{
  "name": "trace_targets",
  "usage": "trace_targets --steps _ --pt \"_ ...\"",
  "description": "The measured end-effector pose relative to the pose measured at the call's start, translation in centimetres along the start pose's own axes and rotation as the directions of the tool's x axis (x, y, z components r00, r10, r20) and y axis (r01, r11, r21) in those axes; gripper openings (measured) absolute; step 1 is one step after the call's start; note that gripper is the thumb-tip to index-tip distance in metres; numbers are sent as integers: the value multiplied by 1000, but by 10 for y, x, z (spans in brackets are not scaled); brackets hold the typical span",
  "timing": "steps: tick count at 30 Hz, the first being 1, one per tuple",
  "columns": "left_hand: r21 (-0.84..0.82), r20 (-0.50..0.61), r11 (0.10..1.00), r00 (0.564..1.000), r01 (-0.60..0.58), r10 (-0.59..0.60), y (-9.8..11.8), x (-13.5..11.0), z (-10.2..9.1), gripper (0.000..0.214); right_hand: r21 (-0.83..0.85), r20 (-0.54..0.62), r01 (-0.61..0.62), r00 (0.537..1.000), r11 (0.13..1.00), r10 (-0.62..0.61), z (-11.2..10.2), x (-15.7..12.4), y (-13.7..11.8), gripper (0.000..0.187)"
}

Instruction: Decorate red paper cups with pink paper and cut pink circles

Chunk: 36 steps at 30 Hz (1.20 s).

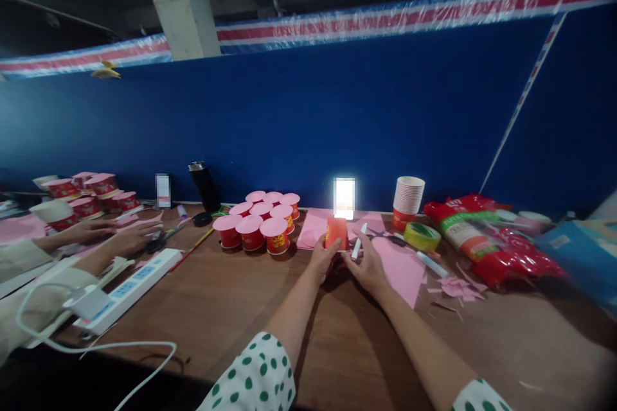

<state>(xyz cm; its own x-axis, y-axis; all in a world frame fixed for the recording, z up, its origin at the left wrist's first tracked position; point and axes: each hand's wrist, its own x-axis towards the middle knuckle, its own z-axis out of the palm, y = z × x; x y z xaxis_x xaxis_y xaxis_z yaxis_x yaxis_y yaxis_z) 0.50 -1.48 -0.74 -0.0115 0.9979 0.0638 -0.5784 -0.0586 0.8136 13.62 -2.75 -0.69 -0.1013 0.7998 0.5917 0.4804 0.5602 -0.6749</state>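
The red cup was held by the left hand directly in front of the lit screen, which was taken as the landmark. The cup's left side and lower edge were gripped by the left fingers, which were closed on it, while most of its front was left uncovered. In the right hand, the white pen was clamped between the fingers, tilted, just beside the cup's right side; whether the cup was also touched by the right fingertips could not be told.

To the left of the screen, nine cups topped with pink discs were grouped on the table, and a black bottle was seen beyond them. Farther left, a power strip was laid near a co-worker's hand.

Pink paper was spread around the screen's foot. To its right, scissors were placed near a cup stack, followed by a roll of tape, pink scraps and red packages.
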Motion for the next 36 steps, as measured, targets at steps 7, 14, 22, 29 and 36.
trace_targets --steps 7,14,22,29,36 --pt "-5 3 1000 1000 0 0 2 -1 2 59 -11 -8 12 1000 1000 -12 0 0 1 58" --pt "-2 -6 1000 1000 3 -3 2 -1 1 57 -7 -4 6 1000 1000 -7 1 0 1 59" --pt "-3 4 1000 1000 2 -2 4 -3 4 59 5 -10 9 1000 1000 -9 0 -1 0 59" --pt "-6 6 1000 1000 6 -6 4 -3 4 61 3 -10 6 1000 1000 -6 0 0 0 59" --pt "-5 3 1000 1000 8 -8 4 -4 4 60 7 -4 -5 1000 1000 5 0 -1 0 59"
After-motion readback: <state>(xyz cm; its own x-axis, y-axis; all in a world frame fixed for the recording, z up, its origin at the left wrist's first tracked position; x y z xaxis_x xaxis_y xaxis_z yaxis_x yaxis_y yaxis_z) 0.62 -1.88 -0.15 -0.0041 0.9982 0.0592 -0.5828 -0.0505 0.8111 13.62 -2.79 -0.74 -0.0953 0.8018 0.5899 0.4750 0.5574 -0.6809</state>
